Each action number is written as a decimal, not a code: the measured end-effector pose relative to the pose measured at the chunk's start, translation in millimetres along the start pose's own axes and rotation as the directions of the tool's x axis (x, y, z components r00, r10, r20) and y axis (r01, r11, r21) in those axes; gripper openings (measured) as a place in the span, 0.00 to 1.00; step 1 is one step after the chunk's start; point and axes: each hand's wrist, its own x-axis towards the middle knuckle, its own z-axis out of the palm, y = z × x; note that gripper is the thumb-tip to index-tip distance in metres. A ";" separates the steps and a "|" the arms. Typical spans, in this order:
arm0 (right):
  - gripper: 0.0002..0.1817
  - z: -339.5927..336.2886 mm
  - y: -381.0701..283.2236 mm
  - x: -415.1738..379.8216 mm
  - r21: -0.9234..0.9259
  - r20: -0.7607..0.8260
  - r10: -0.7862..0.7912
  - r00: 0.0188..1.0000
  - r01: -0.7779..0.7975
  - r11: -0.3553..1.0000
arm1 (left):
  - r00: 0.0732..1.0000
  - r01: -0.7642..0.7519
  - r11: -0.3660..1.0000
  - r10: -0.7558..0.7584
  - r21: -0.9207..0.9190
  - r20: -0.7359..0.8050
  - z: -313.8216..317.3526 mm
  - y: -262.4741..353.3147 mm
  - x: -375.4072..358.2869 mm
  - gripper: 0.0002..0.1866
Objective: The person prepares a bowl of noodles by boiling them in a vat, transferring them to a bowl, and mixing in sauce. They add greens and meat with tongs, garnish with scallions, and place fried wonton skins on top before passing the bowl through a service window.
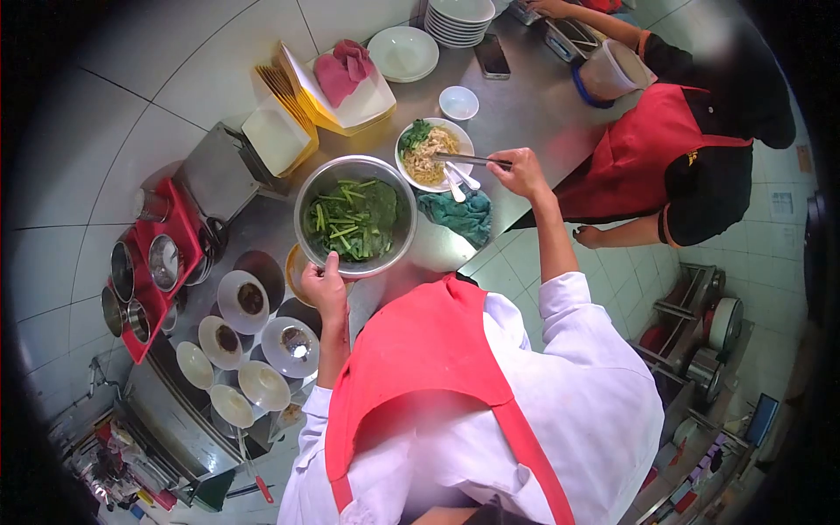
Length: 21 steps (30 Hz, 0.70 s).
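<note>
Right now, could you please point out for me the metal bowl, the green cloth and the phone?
Metal bowl [406, 220]: head view, on the right side of its inner wall.
Green cloth [461, 214]: head view, on the middle of its folds.
Phone [493, 58]: head view, on the middle of its dark face.

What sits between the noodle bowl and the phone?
In the head view, a small white bowl sits between the noodle bowl and the phone; from it to the phone is bare metal counter.
</note>
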 end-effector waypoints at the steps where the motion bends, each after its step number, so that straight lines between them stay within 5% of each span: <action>1: 0.12 -3.1 -2.8 1.8 0.041 0.001 0.010 1.000 -0.010 0.999 | 1.000 -0.023 1.000 0.023 0.010 0.002 -1.3 -0.7 -0.7 0.05; 9: 0.14 1.6 26.7 19.0 -0.027 -0.038 0.062 0.997 -0.063 0.998 | 1.000 -0.018 1.000 0.018 0.006 -0.002 -5.0 -0.1 -4.2 0.04; 17: 0.14 -4.5 35.2 2.5 0.371 -0.055 0.183 0.982 -0.150 0.916 | 0.997 -0.053 0.997 0.049 -0.061 -0.060 -0.7 34.5 -23.5 0.04; 20: 0.13 -6.1 24.2 -4.5 0.342 -0.046 0.143 0.989 -0.119 0.932 | 0.987 -0.011 0.991 -0.010 -0.132 -0.159 -2.2 50.4 -24.5 0.04; 21: 0.13 -4.8 16.5 -4.8 0.351 -0.032 0.114 0.993 -0.096 0.932 | 0.972 -0.141 0.989 0.130 -0.045 -0.195 -8.8 44.7 -16.4 0.05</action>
